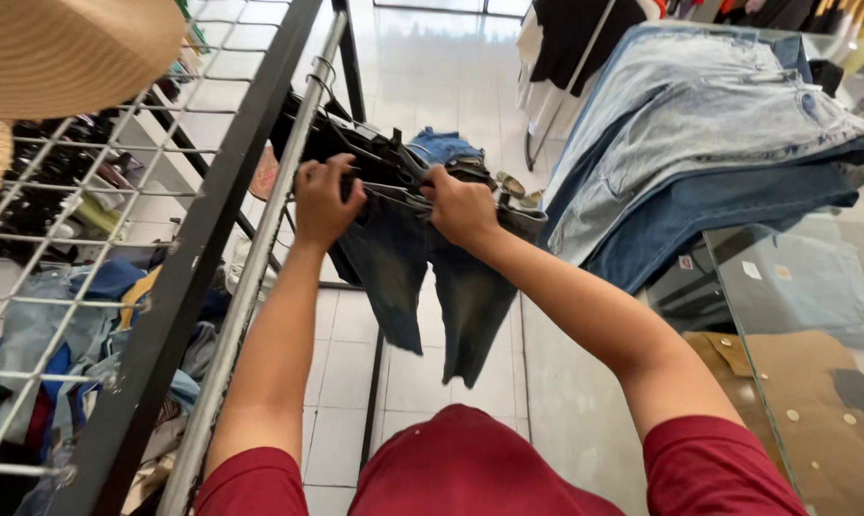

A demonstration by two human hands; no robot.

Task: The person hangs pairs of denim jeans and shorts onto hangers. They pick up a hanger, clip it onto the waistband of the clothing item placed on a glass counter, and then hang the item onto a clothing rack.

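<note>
White floor tiles [341,382] show below a metal rail [260,248]. Both arms reach up and forward. The left hand [325,201] is closed tight on the top edge of dark jeans [422,277], right by the rail. The right hand [462,208] grips the same edge just beside it. The jeans hang down between the arms. A pile of jeans [709,143] lies on a glass counter [804,315] on the right.
</note>
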